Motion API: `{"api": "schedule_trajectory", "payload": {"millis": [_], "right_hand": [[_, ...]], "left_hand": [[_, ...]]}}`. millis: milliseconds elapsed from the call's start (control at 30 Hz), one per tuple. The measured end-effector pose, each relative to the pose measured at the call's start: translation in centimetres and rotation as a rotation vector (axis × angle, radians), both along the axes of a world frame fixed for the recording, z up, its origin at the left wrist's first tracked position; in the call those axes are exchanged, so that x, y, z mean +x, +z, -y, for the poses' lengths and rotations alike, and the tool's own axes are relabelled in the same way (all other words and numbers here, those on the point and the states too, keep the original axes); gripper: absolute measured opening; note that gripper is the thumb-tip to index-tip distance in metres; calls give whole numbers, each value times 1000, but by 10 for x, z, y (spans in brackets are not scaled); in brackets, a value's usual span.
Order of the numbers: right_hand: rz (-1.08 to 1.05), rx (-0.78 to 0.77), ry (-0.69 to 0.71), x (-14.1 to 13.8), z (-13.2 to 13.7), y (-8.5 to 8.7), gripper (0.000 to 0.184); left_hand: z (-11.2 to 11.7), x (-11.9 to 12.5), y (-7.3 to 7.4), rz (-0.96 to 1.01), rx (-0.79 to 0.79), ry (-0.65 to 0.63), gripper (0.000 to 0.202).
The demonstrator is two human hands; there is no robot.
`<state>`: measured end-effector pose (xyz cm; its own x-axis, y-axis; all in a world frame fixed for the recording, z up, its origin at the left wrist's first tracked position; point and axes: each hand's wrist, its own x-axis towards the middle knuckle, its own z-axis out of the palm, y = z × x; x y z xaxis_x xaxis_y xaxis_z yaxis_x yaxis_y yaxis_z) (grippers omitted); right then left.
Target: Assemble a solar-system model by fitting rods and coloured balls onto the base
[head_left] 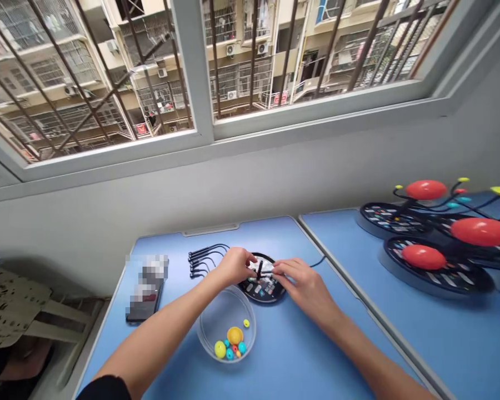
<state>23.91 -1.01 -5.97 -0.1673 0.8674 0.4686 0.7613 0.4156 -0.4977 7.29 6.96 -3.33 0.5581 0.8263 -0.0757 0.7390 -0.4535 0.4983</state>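
Note:
A round black base disc with coloured markings lies on the blue table. A short black post stands at its centre. My left hand rests on the disc's left side, fingers pinched near the post. My right hand lies on the right side, fingertips pressed together at a thin black arm piece that runs off to the right. Several bent black arm rods lie just left of my left hand. A clear plastic bowl with several small coloured balls stands in front of the disc.
A phone lies at the table's left. On a second blue table to the right stand assembled planet models with black discs and red spheres. A wall and barred window are behind. A wooden frame sits low left.

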Motion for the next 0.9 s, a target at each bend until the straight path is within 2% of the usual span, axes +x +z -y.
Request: {"api": "schedule_trajectory", "payload": {"millis": [67,133,167,233,300,367,500,600,667,767,833,900], "right_hand": [[-45,24,-1,1,6,4,15],[-70,34,-6,2,14,6,15],[-78,35,-8,2,19,7,15],[-96,37,-11,2,28,5,15],[-112,36,-12,1,35,2,15],[-123,27,-5,-3,42,-1,17],[-145,3,19,-10,52,0,19],[-177,-10,19,-13,56,4,20],[-204,-35,10,-15,58,7,21],[-264,-89,-7,-17,63,9,22],[-329,-148,-30,-21,67,11,22],[-437,-253,-59,-25,71,13,21]], "left_hand": [[-9,-27,12,47,1,111,27],[-20,-60,22,38,41,302,22],[-25,-77,26,17,53,353,22],[-34,-106,28,-29,47,429,20],[-39,-123,23,-58,10,468,17],[-41,-131,14,-67,-36,493,16],[-44,-130,-5,-3,-102,535,11],[-46,-132,-10,103,-130,564,10],[-46,-136,-8,197,-138,572,8],[-38,-142,3,351,-117,565,4],[-25,-140,15,479,-109,539,10],[-1,-130,26,667,-170,477,14]]}}
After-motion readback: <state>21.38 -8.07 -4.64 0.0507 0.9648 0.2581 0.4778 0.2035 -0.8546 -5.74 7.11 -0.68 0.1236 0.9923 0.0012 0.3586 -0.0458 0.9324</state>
